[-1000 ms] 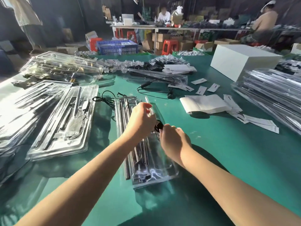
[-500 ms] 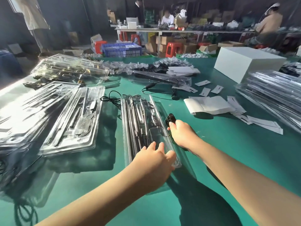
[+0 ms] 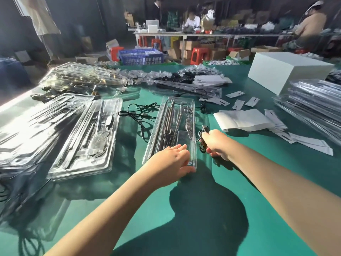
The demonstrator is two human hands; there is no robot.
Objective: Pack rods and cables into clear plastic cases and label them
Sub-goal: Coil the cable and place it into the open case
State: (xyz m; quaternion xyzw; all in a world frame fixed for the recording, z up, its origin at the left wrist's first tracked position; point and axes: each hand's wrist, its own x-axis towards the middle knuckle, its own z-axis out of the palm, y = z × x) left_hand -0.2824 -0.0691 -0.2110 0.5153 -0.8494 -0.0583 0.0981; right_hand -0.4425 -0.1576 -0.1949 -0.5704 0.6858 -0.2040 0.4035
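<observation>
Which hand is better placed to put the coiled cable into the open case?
Right. The right hand already grips the cable just beside the case. The left hand rests flat on the case's near end, steadying it.

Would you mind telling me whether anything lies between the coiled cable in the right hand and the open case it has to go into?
Nothing visible does. The right hand grips the black cable just beside the clear case, with only bare green table between them. The left hand rests on the case's near end, so that end is covered.
</observation>
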